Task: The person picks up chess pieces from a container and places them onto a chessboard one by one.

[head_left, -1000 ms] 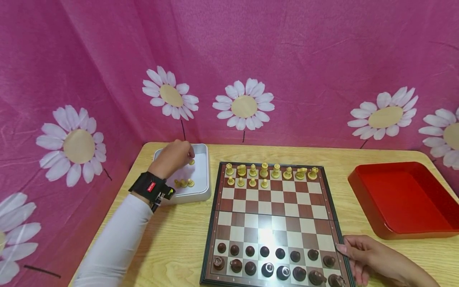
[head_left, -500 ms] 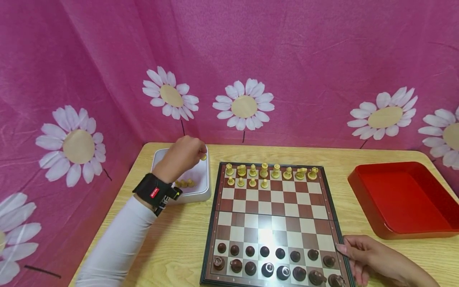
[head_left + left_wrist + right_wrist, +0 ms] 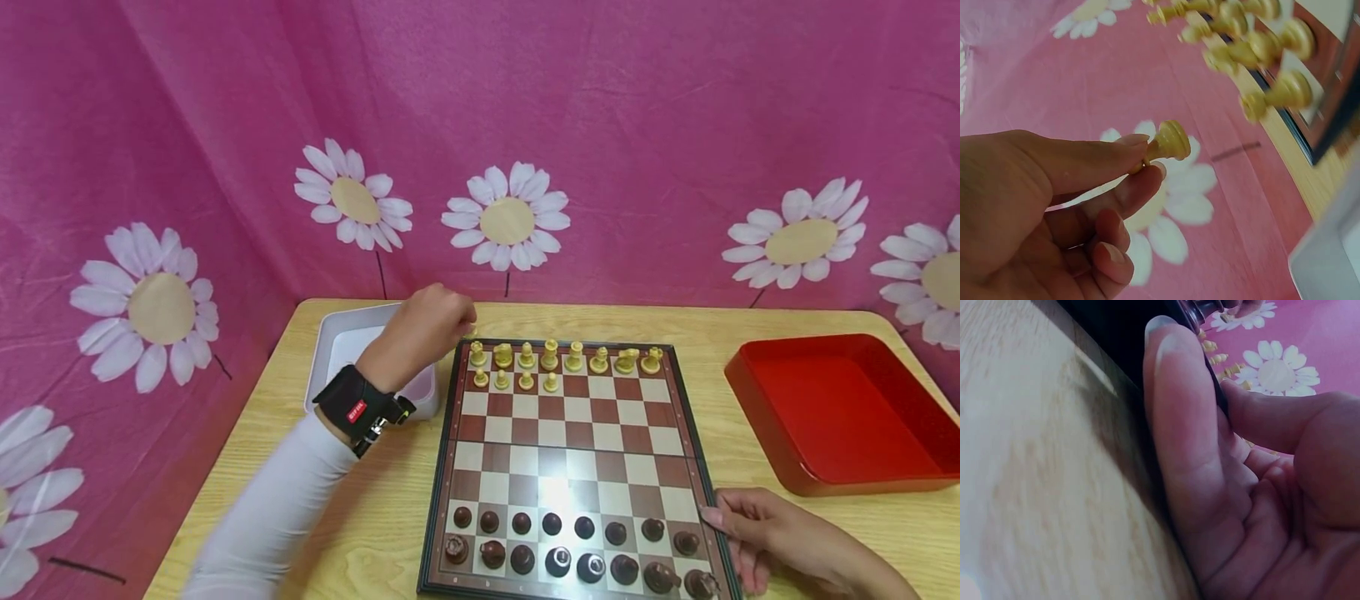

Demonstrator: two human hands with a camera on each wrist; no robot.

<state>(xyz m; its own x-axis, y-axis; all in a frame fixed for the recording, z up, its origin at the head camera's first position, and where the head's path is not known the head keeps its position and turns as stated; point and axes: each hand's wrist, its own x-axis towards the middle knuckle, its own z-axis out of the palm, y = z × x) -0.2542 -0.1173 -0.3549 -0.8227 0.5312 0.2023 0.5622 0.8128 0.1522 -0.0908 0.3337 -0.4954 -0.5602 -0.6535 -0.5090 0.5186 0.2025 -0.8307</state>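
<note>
My left hand pinches a cream chess pawn by its head between thumb and forefinger, base outward. It is above the gap between the white tray and the far left corner of the chessboard. Along the board's far side stand a full row of cream pieces and several cream pawns, filling the left of the second row. Two rows of dark pieces stand on the near side. At the board's right edge, my right hand grips the frame, thumb on top.
A red tray lies to the right of the board on the wooden table. My left forearm covers much of the white tray's inside. A pink curtain with printed daisies hangs right behind the table.
My left hand has moved right with the pawn, from over the white tray past its right rim towards the board's far left corner. The right hand keeps its place on the board.
</note>
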